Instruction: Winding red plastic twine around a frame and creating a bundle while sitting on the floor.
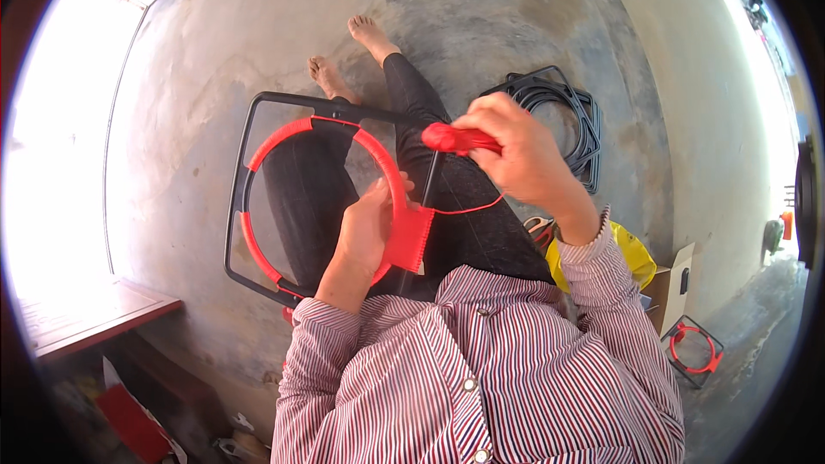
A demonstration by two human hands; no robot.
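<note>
Red-wrapped ring partly hidden by left forearm. Yellow bag partly covered by right sleeve. Striped shirt cut off below.

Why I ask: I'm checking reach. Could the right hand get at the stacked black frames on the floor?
Probably not right now: the right hand is occupied with a red cord bundle. The stacked black frames lie beyond it, though nothing visible seems to block them.

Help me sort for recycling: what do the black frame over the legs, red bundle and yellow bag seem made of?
The black frame: metal or hard plastic, unclear which; it looks slim, smooth and dull.
The red bundle in the right hand: probably matte yarn, given the thin strand below.
The yellow bag: likely thin, slightly glossy plastic, by its creases.
</note>
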